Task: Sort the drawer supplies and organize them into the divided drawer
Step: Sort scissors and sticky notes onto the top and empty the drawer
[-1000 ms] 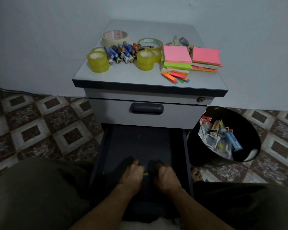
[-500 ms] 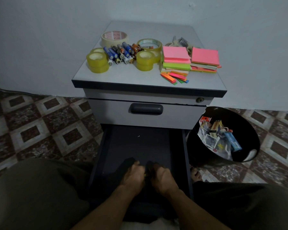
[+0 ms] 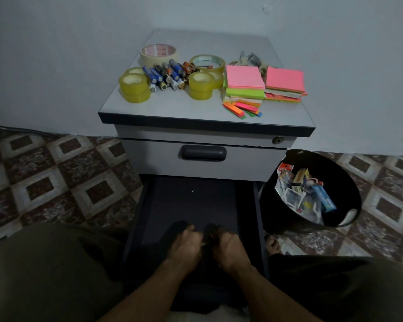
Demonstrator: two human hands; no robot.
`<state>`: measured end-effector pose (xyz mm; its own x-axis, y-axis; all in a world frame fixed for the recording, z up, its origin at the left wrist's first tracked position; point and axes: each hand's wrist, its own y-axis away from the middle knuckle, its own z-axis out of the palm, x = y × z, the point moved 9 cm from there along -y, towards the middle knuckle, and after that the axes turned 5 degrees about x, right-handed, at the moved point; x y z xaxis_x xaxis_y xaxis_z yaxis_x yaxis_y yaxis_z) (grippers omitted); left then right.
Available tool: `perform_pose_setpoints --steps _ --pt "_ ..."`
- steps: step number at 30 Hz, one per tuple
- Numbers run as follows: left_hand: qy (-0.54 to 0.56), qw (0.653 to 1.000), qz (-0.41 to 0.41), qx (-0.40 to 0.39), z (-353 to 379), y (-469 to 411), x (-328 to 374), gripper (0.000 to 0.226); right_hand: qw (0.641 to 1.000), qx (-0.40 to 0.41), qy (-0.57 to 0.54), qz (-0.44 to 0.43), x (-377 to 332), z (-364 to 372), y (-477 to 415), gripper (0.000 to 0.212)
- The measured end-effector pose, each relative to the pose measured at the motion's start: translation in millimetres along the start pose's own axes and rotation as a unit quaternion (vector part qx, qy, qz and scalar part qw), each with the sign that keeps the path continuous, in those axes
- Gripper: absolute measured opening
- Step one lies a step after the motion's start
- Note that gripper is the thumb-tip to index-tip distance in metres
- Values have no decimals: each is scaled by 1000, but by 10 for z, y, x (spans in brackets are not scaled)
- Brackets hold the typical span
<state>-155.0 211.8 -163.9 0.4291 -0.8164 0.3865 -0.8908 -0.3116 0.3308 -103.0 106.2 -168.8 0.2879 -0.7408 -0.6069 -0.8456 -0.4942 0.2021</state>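
Note:
The lower drawer (image 3: 191,205) of a grey cabinet is pulled out, and its floor is dark and bare. My left hand (image 3: 186,247) and my right hand (image 3: 228,249) sit side by side at its near end. Their fingers curl down around a small dark thing (image 3: 205,240) between them, too dim to identify. On the cabinet top (image 3: 196,110) lie yellow tape rolls (image 3: 134,88), a masking tape roll (image 3: 159,53), a pile of batteries (image 3: 169,75), pink and green sticky note pads (image 3: 244,80) and coloured flags (image 3: 240,108).
A black bin (image 3: 335,168) with boxes and wrappers leans against the cabinet's right side. The upper drawer with its dark handle (image 3: 203,153) is closed. Metal clips (image 3: 251,59) lie behind the note pads. My knees flank the drawer on a patterned tile floor (image 3: 56,173).
Both hands have shifted slightly and drawn closer together. The yellow-green sliver seen between them a second ago no longer shows.

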Motion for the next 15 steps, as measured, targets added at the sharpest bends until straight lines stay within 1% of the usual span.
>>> perform_pose_setpoints --steps 2,4,5,8,10,11,14,15 --pt "-13 1000 -15 -8 -7 -13 -24 32 999 2 28 16 70 -7 -4 27" --pt "-9 1000 -20 -14 -4 -7 -17 34 998 -4 60 23 93 23 -7 34" --pt "-2 1000 -22 -17 8 4 -18 35 998 -11 60 23 81 45 -8 32" --pt "49 998 -46 -17 30 24 -62 33 999 -22 31 -17 -39 118 -7 20" --pt "110 991 -77 -7 47 22 -117 30 999 -34 1 -24 -54 173 -2 17" --pt "156 982 -110 -12 68 24 -165 30 999 -33 -8 -19 -43 179 -3 16" --pt "209 971 -118 -11 77 36 -143 36 1000 -21 -3 -9 -38 119 6 15" --pt "198 975 -97 -5 53 21 -111 36 1000 -18 -6 -6 -34 105 7 18"
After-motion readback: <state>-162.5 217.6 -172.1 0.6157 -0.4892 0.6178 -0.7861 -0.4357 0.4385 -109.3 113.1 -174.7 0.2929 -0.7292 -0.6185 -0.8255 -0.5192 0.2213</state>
